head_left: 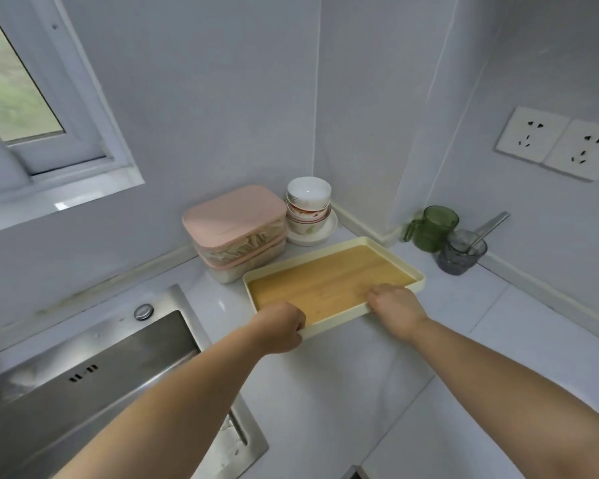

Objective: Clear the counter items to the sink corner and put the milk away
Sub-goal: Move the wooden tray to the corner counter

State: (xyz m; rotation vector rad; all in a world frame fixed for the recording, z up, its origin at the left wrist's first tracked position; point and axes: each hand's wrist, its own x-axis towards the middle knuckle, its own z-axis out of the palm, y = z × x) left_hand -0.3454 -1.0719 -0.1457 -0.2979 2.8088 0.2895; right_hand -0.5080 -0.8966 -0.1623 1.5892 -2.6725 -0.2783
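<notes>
Two hands grip the tray [325,248]: your left hand [281,326] and right hand [396,311] curl over its near rim, probably to slide it into the back corner of the counter [429,326].

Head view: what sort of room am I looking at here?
Probably a home kitchen: a steel sink in a white counter, stacked bowls beside lidded food boxes, left hand and right hand holding a tray.

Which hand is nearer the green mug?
Right. The right hand holds the tray rim below-left of the green mug; the left hand grips the same rim farther left.
</notes>
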